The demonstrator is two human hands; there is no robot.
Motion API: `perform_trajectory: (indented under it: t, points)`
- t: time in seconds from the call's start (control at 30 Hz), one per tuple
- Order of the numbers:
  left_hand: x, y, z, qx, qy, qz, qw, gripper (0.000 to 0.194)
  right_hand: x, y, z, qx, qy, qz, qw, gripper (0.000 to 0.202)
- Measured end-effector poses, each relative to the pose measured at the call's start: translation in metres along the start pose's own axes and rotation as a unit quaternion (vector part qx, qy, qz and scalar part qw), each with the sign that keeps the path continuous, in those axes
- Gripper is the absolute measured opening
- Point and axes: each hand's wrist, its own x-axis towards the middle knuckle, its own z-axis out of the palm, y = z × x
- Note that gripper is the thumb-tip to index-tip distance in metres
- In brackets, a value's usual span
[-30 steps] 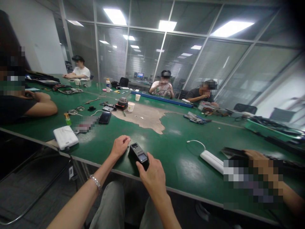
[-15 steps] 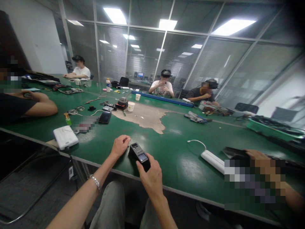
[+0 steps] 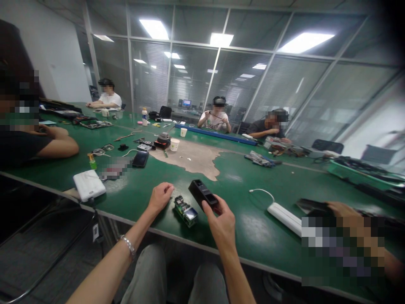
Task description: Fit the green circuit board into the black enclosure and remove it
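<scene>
My right hand [image 3: 221,217] holds a black housing [image 3: 202,193] with openings in its face, tilted above the green table [image 3: 234,249]. Left of it, a green circuit board assembly [image 3: 185,212] with a small screen lies uncovered on the tabletop. My left hand [image 3: 161,196] rests on the table just beyond and left of the board, its fingers curled in a pinch. Whatever those fingertips hold, if anything, is too small to make out.
A white power bank [image 3: 89,185] and a phone [image 3: 140,158] lie to the left. Paper cups [image 3: 174,145] stand on a brown patch ahead. At right are a white bar [image 3: 284,217] and another person's hand [image 3: 344,211]. Several people sit around the table.
The black housing has come off the circuit board and moved right and up with my right hand, leaving the board exposed on the table. My left hand has barely moved.
</scene>
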Motion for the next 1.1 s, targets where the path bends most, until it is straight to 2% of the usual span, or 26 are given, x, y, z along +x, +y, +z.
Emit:
perform_trajectory:
  t: [0.1, 0.23, 0.4, 0.57, 0.73, 0.97, 1.1]
  points:
    - [0.0, 0.0, 0.0, 0.003, 0.001, -0.001, 1.0, 0.025, 0.006, 0.023, -0.006, -0.06, 0.027, 0.002, 0.998, 0.053]
    - [0.0, 0.002, -0.001, 0.007, 0.003, -0.002, 1.0, 0.024, 0.006, 0.049, -0.007, -0.113, 0.027, -0.005, 0.993, 0.056]
    - [0.0, 0.003, -0.001, 0.01, 0.005, 0.001, 1.0, 0.024, 0.007, 0.061, -0.004, -0.186, 0.012, -0.02, 0.982, 0.061]
    - [0.001, 0.0, 0.0, 0.007, 0.006, 0.003, 1.0, 0.024, 0.005, 0.066, -0.003, -0.197, 0.023, -0.059, 0.978, 0.077]
    - [0.0, 0.0, 0.0, 0.007, 0.005, 0.002, 1.0, 0.024, 0.004, 0.066, -0.003, -0.17, 0.025, -0.062, 0.983, 0.081]
    - [-0.002, 0.003, -0.003, 0.008, 0.003, 0.003, 1.0, 0.025, 0.003, 0.055, -0.003, -0.177, 0.0, -0.039, 0.983, 0.057]
    - [-0.002, 0.003, -0.004, 0.009, 0.002, 0.004, 1.0, 0.026, -0.001, 0.037, -0.008, -0.074, 0.011, 0.009, 0.997, 0.054]
